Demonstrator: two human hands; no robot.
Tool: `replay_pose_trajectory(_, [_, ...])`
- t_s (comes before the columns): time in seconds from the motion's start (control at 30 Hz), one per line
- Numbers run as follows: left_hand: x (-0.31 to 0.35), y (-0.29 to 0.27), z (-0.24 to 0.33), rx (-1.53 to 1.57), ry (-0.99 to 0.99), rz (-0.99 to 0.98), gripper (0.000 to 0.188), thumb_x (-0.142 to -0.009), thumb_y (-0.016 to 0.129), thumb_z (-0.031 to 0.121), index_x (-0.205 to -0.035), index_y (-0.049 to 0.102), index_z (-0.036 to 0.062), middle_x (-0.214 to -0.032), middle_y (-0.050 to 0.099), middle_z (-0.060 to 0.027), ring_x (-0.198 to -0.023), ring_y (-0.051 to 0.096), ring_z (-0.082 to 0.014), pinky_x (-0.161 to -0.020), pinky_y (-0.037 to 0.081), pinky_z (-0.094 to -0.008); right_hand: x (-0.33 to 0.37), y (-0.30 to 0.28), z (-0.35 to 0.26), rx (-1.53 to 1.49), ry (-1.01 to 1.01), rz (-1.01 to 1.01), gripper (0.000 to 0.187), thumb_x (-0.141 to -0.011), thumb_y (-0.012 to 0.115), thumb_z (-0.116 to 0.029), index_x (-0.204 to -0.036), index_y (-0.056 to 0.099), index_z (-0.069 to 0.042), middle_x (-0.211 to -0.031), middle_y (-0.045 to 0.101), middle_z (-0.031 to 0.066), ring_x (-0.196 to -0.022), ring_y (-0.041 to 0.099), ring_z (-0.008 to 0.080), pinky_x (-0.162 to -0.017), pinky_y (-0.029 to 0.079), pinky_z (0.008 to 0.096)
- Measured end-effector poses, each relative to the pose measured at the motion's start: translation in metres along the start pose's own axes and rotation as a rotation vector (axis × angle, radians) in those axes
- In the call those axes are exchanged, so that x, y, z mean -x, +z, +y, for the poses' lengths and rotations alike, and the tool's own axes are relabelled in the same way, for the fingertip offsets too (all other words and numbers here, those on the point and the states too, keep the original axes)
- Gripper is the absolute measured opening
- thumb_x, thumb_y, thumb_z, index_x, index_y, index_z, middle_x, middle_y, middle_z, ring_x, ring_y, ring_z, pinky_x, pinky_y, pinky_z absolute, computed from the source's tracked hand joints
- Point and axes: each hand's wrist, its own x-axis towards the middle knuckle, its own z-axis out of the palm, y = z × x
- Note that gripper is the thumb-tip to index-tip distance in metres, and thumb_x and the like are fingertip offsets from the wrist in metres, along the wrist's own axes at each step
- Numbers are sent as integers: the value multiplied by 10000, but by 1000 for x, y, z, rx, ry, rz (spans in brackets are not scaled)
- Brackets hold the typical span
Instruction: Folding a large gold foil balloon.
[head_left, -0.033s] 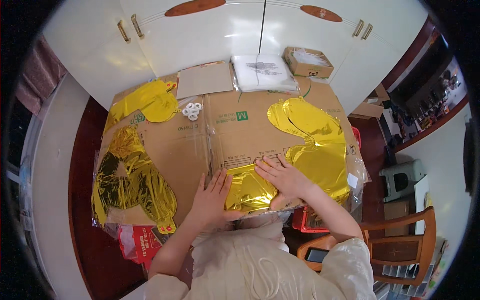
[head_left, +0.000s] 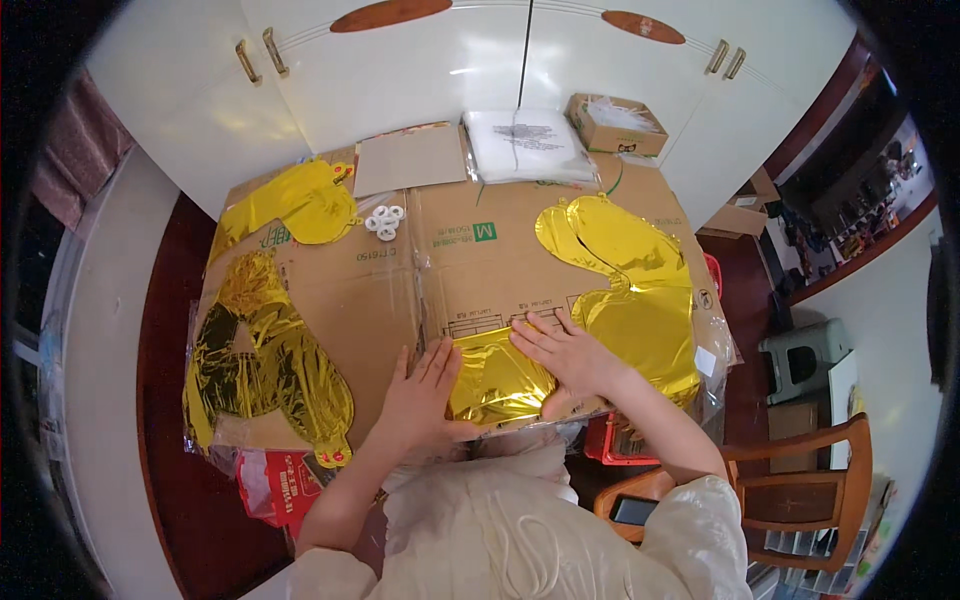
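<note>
A folded piece of shiny gold foil, seemingly a flat foil balloon (head_left: 498,378), lies at the near edge of the cardboard-covered table. My left hand (head_left: 424,390) rests flat at its left edge, fingers stretched forward and thumb along the near side. On its right end my right hand (head_left: 572,360) presses down with fingers spread. Neither hand grips anything. Just right of that hand, more gold foil balloons (head_left: 635,320) lie flat in a curved shape. Another crinkled gold foil balloon (head_left: 300,375) lies left of my left arm, and a further one (head_left: 300,205) sits at the far left.
White rolls of ribbon or tape (head_left: 384,222) sit beside a grey board (head_left: 410,162). Clear plastic bags (head_left: 528,148) and a small carton (head_left: 618,125) stand against the white cabinet (head_left: 420,75). A wooden chair (head_left: 800,490) holding a phone (head_left: 634,511) is at the near right.
</note>
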Motion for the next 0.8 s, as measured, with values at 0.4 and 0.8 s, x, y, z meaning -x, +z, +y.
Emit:
replay_pose_trajectory(0.4, [-10, -37, -26, -68, 16, -103, 1254, -635, 664, 736, -1511, 176, -17, -1574, 215, -197, -1461, 176, -387, -1172, 97, -583, 7, 5, 3, -29, 25, 37, 1358, -491, 625, -812, -1501, 222, 1, -1580, 213, 181, -1474, 183, 320, -1176, 114, 562])
replay_pose_trajectory(0.8, [-40, 13, 32, 209, 93, 280, 898, -862, 622, 494, -1422, 287, -122, -1483, 303, -300, -1410, 269, -421, -1156, 241, -488, 11, 12, -11, -64, 125, 92, 1321, -510, 660, -766, -1485, 255, 28, -1565, 237, 207, -1462, 212, 342, -1170, 129, 562])
